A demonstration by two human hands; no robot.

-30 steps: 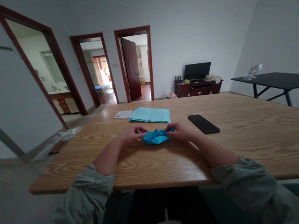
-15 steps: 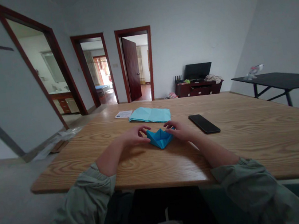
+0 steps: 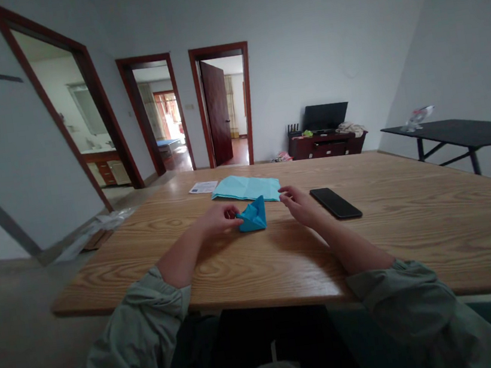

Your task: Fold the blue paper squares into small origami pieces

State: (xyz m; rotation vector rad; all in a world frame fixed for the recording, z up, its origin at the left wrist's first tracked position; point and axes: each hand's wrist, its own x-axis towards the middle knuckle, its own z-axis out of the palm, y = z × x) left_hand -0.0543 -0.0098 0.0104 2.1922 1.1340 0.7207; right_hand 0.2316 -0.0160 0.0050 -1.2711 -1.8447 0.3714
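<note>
Fingers of the left hand [image 3: 219, 219] pinch the folded blue paper [image 3: 254, 221] at its left corner over the worktop [image 3: 256, 267], the right hand [image 3: 300, 206] open and apart, where light pressure should spare the creases.

The bare left hand [image 3: 222, 218] pinches the left end of a small, bright-blue folded-paper shape [image 3: 253, 216] with a raised point. The bare right hand [image 3: 295, 203] is apart from it, fingers loosely curled, between it and a flat black rectangular phone [image 3: 335, 203]. Beyond the folded shape, a light-turquoise creased sheet [image 3: 246, 188] lies on the brown wood-grained table [image 3: 257, 273], beside a small white printed card [image 3: 203, 187].
</note>
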